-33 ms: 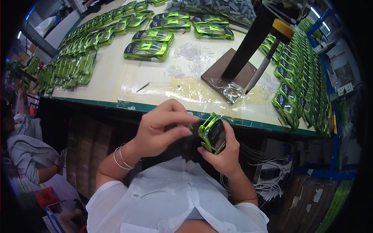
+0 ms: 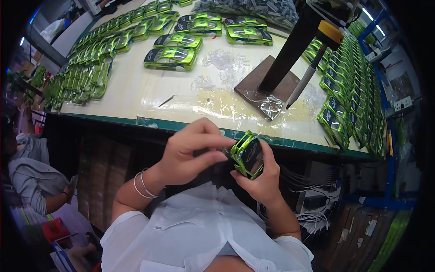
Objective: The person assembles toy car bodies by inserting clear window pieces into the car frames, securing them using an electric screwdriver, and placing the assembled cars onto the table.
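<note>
My right hand (image 2: 264, 176) grips a green toy car body shell (image 2: 248, 156) just off the table's front edge, its thumb below and fingers along the far side. The shell is tilted, with its dark panel turned toward the right hand and its bright green open frame toward the left. Close beside it, my left hand (image 2: 192, 149) has thumb and forefinger bent into a pinch, the forefinger's tip at the shell's left edge. What lies between those fingertips, perhaps a small clear piece, is too small to make out.
On the table (image 2: 122, 102) stand a dark post on a brown base plate (image 2: 247, 88), a hanging grey pen-like tool (image 2: 301, 88), clear plastic scraps (image 2: 222, 61) and a thin dark strip (image 2: 166, 101). Rows of green car shells (image 2: 172, 56) line both sides. A person (image 2: 31, 177) sits at left.
My left hand has shifted slightly right, bringing its forefinger closer to the shell. The shell has turned a little in my right hand, which stays in place.
</note>
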A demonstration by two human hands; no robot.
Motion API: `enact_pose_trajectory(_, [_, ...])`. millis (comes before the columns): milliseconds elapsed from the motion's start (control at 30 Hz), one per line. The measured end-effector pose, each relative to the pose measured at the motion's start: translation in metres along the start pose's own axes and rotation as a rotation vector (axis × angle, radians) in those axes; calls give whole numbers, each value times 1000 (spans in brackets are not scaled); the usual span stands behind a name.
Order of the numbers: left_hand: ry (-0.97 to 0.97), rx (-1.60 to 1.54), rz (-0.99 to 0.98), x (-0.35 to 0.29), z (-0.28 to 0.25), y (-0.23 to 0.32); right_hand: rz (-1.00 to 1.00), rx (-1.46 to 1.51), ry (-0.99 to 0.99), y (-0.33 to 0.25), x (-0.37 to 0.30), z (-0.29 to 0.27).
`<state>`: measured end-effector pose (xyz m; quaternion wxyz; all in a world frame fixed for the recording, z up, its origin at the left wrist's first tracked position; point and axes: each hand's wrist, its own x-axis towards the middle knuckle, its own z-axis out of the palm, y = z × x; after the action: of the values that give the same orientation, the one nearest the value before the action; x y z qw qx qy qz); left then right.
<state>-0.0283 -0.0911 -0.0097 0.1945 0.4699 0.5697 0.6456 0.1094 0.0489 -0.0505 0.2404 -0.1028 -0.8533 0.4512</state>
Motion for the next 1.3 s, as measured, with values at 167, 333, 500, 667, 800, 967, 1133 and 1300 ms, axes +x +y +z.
enact_pose_trajectory(167, [-82,365,213,1,13,-4,-33,-42,29,0,-3,1])
enact_pose_trajectory(333, [-97,395,191,1,14,-4,-47,-25,58,4,-4,2])
enact_pose_trajectory(500, [-148,493,208,5,12,-1,-79,-77,62,3,-1,0])
enact_pose_trajectory(667, [-203,673,336,4,12,-3,-57,13,70,3,-2,0])
enact_pose_trajectory(800, [-168,870,459,-5,20,-14,14,73,55,0,-2,0])
enact_pose_trajectory(967, [-234,751,396,-1,11,-16,66,88,55,3,-7,4])
enact_pose_trajectory(1133, [-3,111,-9,-11,25,-17,16,-71,15,-6,-4,0])
enact_pose_trajectory(1300, [41,-299,-295,-25,41,-27,-59,-198,61,-2,-8,3])
